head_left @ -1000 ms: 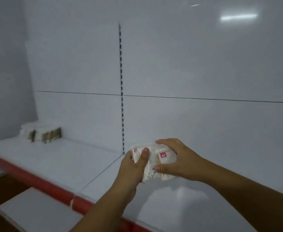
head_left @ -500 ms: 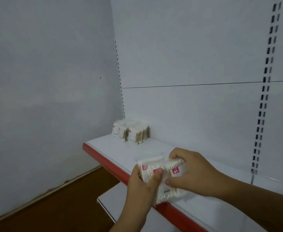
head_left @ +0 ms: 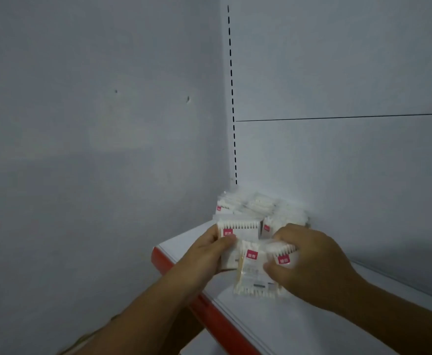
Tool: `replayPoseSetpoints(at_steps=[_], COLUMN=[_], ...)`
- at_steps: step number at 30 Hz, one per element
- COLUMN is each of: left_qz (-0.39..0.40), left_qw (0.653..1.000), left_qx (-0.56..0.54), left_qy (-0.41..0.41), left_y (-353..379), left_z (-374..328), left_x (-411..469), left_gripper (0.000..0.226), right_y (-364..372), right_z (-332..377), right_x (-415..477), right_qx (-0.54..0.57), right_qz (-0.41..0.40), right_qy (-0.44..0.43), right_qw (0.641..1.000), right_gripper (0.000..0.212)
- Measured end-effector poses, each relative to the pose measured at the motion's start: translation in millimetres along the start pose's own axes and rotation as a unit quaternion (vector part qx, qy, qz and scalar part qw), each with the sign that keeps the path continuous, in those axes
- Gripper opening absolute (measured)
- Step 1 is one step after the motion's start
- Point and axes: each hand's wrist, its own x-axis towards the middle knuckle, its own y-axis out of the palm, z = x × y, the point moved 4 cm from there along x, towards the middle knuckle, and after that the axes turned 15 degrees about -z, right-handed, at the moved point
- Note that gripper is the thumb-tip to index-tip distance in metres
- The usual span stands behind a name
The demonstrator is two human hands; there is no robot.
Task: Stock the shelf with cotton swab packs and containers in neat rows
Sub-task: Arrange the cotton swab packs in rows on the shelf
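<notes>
The left grip point(head_left: 204, 254) is a bare hand, and so is the right grip point(head_left: 312, 265). Each runs back into a bare forearm: the left forearm point(head_left: 138, 311) and the right forearm point(head_left: 389, 313) show uncovered skin all the way to the picture's edge. The fingers point(head_left: 284, 233) have rounded knuckles; blur hides the nails and any finer marks.

A shop: a white display shelf point(head_left: 312, 329) with a red front strip point(head_left: 209, 312) at 6 o'clock, a slotted upright point(head_left: 232, 98) at 12 o'clock, identical cotton swab packs point(head_left: 258, 206) stacked in its corner.
</notes>
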Motion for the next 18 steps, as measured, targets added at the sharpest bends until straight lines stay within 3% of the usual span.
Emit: replayPoseSetpoints(at_steps=[5, 10, 15, 18], left_qz=[0.017, 0.096, 0.116, 0.111], left_qw=[0.993, 0.982, 0.96, 0.945], left_qx=[0.076, 0.123, 0.176, 0.192], left_qy=[0.091, 0.106, 0.186, 0.24], left_y=[-59, -68, -55, -52], left_z=[-3, 20, 33, 35], left_x=[107, 184, 220, 221], left_gripper=[0.018, 0.031, 0.044, 0.044], right_y=[44, 102, 123, 126], right_z=[1, -11, -15, -14], right_x=[25, 57, 57, 52], right_qx=[-0.152, -0.289, -0.351, -0.384], right_qz=[-0.041, -0.035, -0.084, -0.073], right_qy=[-0.016, 0.052, 0.084, 0.114], right_qw=[0.987, 0.955, 0.929, 0.913], right_gripper=[0.023, 0.028, 0.032, 0.036])
